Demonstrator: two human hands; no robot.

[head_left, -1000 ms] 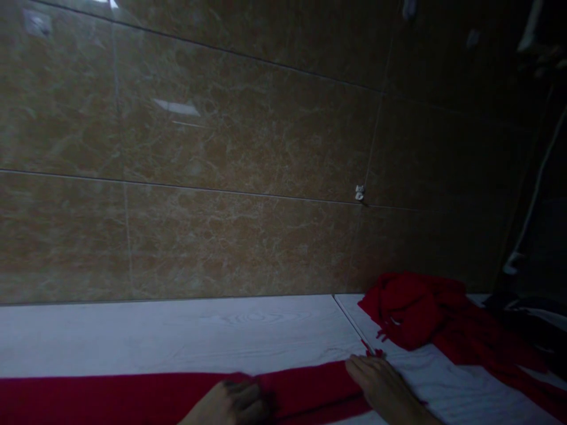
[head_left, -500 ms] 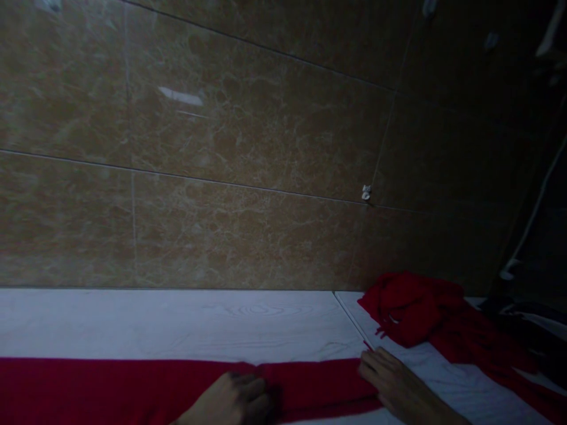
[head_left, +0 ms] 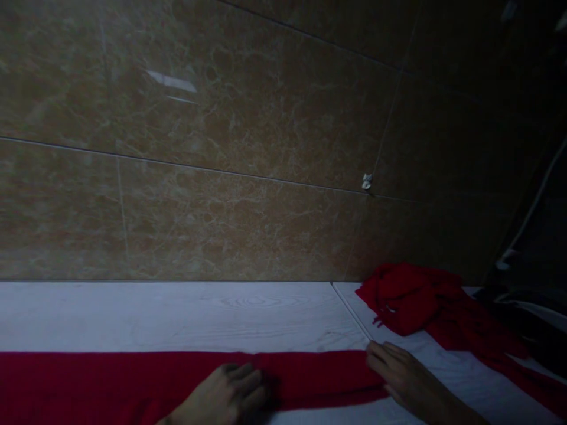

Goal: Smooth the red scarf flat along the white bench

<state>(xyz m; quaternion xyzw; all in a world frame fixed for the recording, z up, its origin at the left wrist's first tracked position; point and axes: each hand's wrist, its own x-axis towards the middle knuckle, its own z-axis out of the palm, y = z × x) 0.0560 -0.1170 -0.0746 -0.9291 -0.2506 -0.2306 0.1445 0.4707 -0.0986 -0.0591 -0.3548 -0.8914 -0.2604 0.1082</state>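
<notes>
A long red scarf (head_left: 110,381) lies flat along the near edge of a white wood-grain table (head_left: 199,316). My left hand (head_left: 225,395) rests palm down on the scarf near its middle, fingers loosely curled. My right hand (head_left: 405,381) lies flat with fingers apart at the scarf's right end, touching the cloth and the table. Neither hand grips anything.
A bunched pile of red scarves (head_left: 411,298) sits at the back right and trails toward the right edge. Dark cloth (head_left: 527,324) lies beyond it. A brown marble-tiled wall (head_left: 221,165) rises directly behind the table. The light is dim.
My right hand has slid rightward along the scarf to its end, smoothing it. The left hand stayed on the middle, and the view tilted down slightly.
</notes>
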